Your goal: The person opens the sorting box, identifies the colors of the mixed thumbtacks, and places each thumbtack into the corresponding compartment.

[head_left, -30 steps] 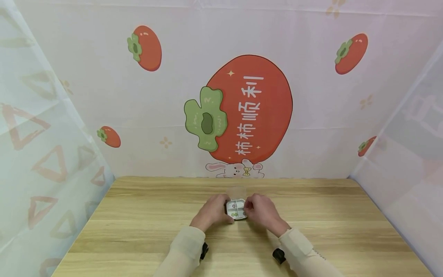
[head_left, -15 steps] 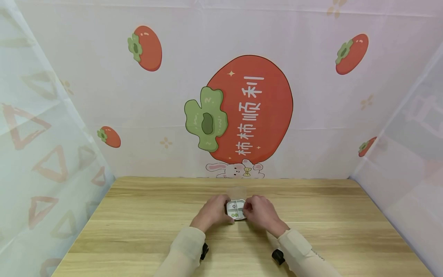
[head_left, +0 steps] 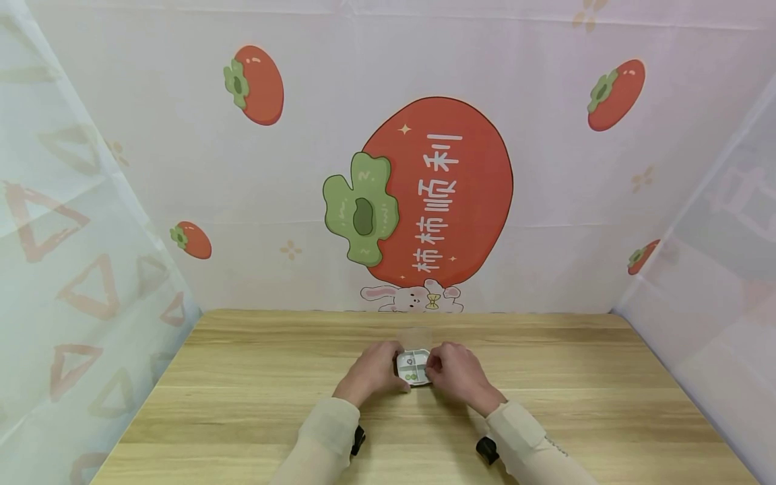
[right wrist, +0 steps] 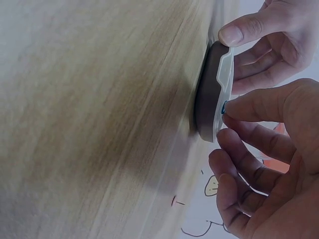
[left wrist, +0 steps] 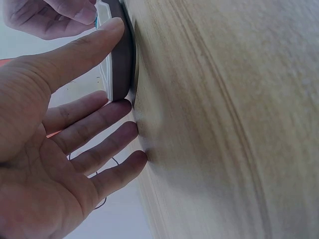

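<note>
A small pill box [head_left: 415,366], with a white divided tray in a dark brown base, lies on the table in front of me. Its clear lid [head_left: 415,335] stands open at the far side. Small green pieces [head_left: 411,376] and a small ring-like piece [head_left: 409,362] sit in two left compartments. My left hand [head_left: 376,368] holds the box by its left side, thumb near and fingers beyond. Over the right compartments, my right hand [head_left: 459,372] pinches a tiny teal piece [right wrist: 224,107] between thumb and index finger at the tray's rim. The fingers mostly hide that piece.
Wood-grain table [head_left: 254,411] surrounds the box. A printed cloth backdrop [head_left: 291,168] rises at the table's back edge, with further cloth walls on both sides. Dark wrist-camera mounts [head_left: 488,449] show under the sleeves.
My right hand has shifted very slightly left over the right compartments, then stays nearly still. The left hand and the pill box have not visibly moved.
</note>
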